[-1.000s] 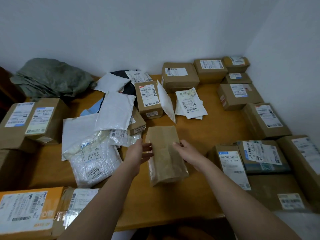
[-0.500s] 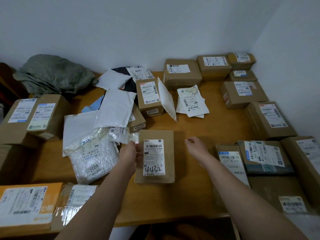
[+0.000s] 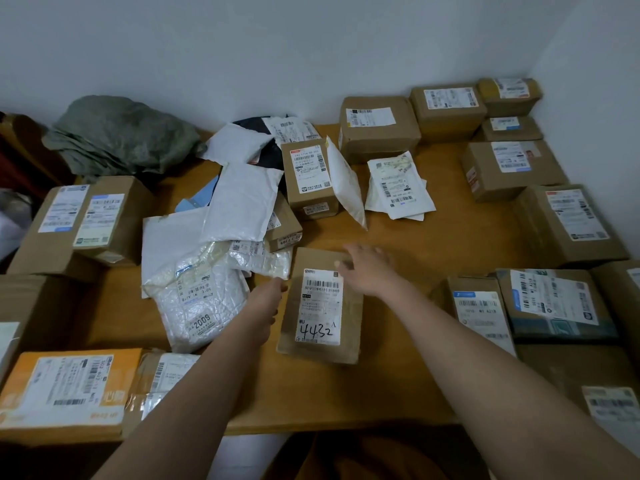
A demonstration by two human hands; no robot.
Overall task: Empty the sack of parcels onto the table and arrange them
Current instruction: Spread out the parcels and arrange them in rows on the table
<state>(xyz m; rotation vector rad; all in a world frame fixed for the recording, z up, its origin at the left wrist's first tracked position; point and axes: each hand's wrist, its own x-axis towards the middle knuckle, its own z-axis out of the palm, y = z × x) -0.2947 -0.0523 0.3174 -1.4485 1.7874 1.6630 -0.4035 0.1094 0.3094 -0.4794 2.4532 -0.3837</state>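
Observation:
A flat brown parcel (image 3: 322, 306) lies label up on the wooden table (image 3: 433, 244), with "4432" handwritten on its label. My left hand (image 3: 266, 299) rests against the parcel's left edge; its fingers are mostly hidden from view. With fingers spread, my right hand (image 3: 367, 271) hovers over or touches the parcel's far right corner. The grey-green sack (image 3: 121, 133) lies crumpled at the back left. A heap of white mailers (image 3: 239, 199) and a bubble mailer (image 3: 204, 299) sits left of the parcel.
Brown boxes line the back wall (image 3: 377, 126) and the right side (image 3: 571, 220), with more at the front right (image 3: 554, 306). Two boxes (image 3: 86, 220) stand at the left and an orange parcel (image 3: 62, 393) at the front left. A small upright box (image 3: 310, 174) stands mid-table.
The brown parcel was turned from its blank side to label up and laid flat. My right hand let go, then moved left over the parcel's far corner.

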